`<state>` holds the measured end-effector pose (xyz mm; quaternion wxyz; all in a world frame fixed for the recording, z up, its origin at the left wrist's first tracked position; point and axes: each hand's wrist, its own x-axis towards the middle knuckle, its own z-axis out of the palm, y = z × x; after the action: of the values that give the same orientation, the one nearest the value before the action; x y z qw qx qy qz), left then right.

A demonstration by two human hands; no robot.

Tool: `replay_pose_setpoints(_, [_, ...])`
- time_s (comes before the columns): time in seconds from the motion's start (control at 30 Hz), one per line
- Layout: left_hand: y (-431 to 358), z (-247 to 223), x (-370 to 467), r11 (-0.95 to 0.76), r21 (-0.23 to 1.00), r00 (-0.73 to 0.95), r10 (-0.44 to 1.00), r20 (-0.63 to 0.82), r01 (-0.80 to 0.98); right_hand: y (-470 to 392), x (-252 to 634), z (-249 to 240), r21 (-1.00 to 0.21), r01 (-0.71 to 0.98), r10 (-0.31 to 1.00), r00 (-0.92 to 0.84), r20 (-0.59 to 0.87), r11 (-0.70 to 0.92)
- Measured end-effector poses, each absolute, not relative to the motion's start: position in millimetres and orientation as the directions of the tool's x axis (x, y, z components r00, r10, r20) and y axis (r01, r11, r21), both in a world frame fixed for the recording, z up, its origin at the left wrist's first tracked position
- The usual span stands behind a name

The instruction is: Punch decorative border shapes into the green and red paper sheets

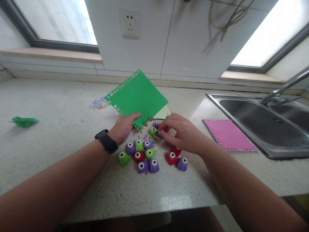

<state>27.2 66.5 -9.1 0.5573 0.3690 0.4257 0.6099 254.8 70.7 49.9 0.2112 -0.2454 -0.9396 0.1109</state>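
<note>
My left hand (124,128), with a black watch on the wrist, grips the near corner of a green sheet (140,96), thumb on top. Small shapes are punched along the sheet's left and near edges. Over the small craft punches at the right, my right hand (177,132) has its thumb and fingertips bent round a purple punch (159,134), which they partly hide. Just left of those fingertips is a green punch (153,131). Several purple, green and red punches stand nearer me, among them a red punch (139,156) and a purple punch (182,163).
A stack of pink sheets (230,135) lies beside the steel sink (251,119) at the right. Pale paper (162,113) shows behind the green sheet. Coloured paper bits (98,103) are heaped at the left, and a crumpled green piece (24,121) lies farther left.
</note>
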Motion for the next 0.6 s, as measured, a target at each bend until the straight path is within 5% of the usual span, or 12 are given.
replay_pose_setpoints(0.33, [65.2,-6.6,26.4,0.021,0.940,-0.075,0.996,-0.049,-0.340,75.4,262.3,53.7,-0.368,0.470,0.590,-0.715,0.374,0.803])
replay_pose_setpoints(0.47, [64.0,-5.5,25.4,0.044,0.948,-0.070,0.995,-0.070,-0.316,76.4,269.4,59.1,-0.408,0.418,0.547,-0.789,0.280,0.812])
replay_pose_setpoints(0.6, [64.2,-6.4,26.1,0.032,0.945,-0.079,0.995,-0.061,-0.326,76.7,279.0,68.6,-0.502,0.458,0.546,-0.837,0.034,0.734])
